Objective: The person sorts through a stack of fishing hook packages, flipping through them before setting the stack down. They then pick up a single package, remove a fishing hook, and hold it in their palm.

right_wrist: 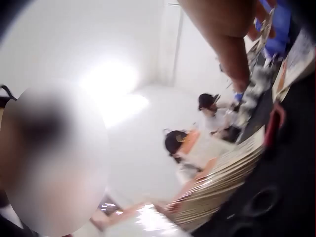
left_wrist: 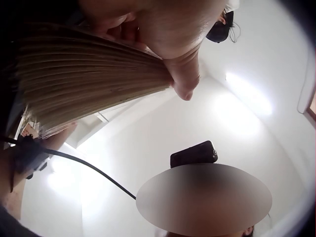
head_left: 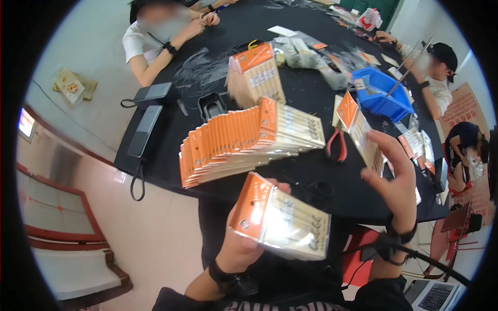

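Bundled packets [head_left: 293, 223] at five o'clock fill the left hand's [head_left: 241, 246] clamp; gathering seems underway, next needing the right hand [head_left: 397, 176], fingers apart, to pinch three o'clock's loose packet [head_left: 357, 129].

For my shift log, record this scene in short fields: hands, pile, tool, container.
Left hand: holds a stack of orange-and-clear plastic packets
Right hand: thumb and fingers apart, near other orange-topped packaging; contact unclear
Pile: fanned orange-topped packets on the black-topped table
Tool: red-handled pliers
Container: blue plastic bin
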Action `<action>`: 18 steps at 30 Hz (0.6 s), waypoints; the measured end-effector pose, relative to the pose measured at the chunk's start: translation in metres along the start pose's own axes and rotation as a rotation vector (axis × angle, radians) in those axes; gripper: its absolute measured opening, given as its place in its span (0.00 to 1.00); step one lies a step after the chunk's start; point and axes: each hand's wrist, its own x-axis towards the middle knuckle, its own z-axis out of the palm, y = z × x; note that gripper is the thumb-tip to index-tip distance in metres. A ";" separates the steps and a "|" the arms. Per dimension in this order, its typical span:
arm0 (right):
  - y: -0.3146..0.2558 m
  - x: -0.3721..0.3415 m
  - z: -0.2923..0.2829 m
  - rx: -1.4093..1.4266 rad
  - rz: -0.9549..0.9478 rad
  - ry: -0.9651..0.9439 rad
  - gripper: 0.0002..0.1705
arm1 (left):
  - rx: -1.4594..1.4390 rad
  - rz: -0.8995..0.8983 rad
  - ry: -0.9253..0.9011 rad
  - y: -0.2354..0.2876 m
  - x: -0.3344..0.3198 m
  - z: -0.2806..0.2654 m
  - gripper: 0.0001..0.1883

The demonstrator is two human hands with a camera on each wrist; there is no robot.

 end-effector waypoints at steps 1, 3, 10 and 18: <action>-0.016 -0.004 0.004 0.101 -0.096 -0.041 0.34 | -0.032 -0.003 -0.001 -0.002 0.000 0.001 0.60; -0.037 -0.008 0.009 0.167 -0.178 -0.235 0.34 | 0.018 -0.026 0.027 -0.001 0.000 0.005 0.60; -0.045 -0.021 0.026 0.248 -0.200 -0.367 0.31 | 0.029 -0.056 0.065 -0.011 -0.004 0.006 0.61; -0.043 -0.026 0.033 0.224 -0.236 -0.419 0.31 | 0.235 0.036 0.071 -0.010 0.005 0.009 0.64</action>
